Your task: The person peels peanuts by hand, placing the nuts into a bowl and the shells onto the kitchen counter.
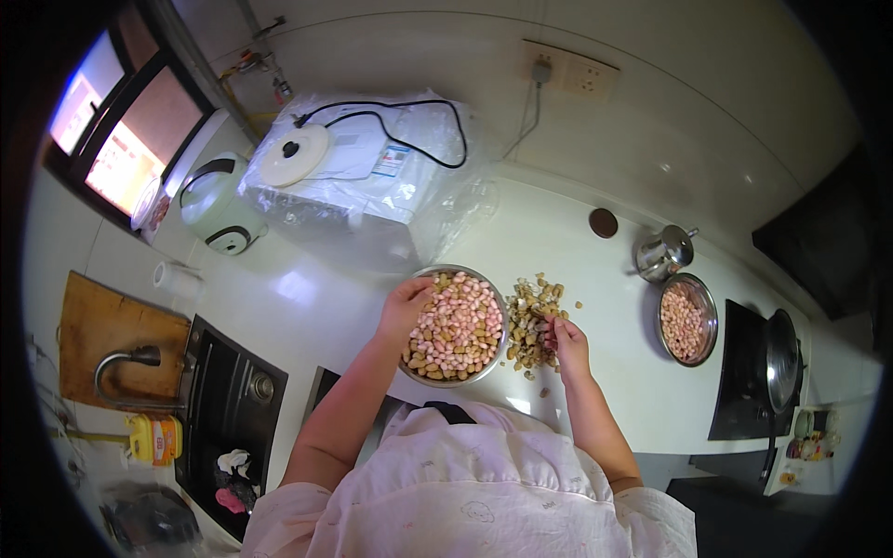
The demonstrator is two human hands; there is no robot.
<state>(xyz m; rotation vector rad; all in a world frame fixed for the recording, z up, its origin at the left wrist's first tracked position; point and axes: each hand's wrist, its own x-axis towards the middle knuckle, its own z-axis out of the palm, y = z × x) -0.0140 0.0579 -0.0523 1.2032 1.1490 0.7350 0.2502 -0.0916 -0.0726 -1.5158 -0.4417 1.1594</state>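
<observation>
A round metal bowl (504, 333) in front of me holds pink-skinned shelled peanuts (462, 307) mixed with peanuts in their shells (436, 366). My left hand (407, 305) reaches over the bowl's upper left rim, fingertips at the peanuts; whether it grips one is too small to tell. Just right of the bowl, a loose pile of peanut shells (530, 328) lies on the white counter (614, 390). At this pile's right side is my right hand (568, 342), its fingers bent close together. What may be between them cannot be made out.
Farther right stand a second metal bowl of peanuts (682, 321), a metal pot (663, 254) and a cooktop (739, 370) with a lidded pan (781, 359). A plastic-wrapped box (356, 202) and a rice cooker (220, 202) sit at the back left. Left is a black sink (230, 390).
</observation>
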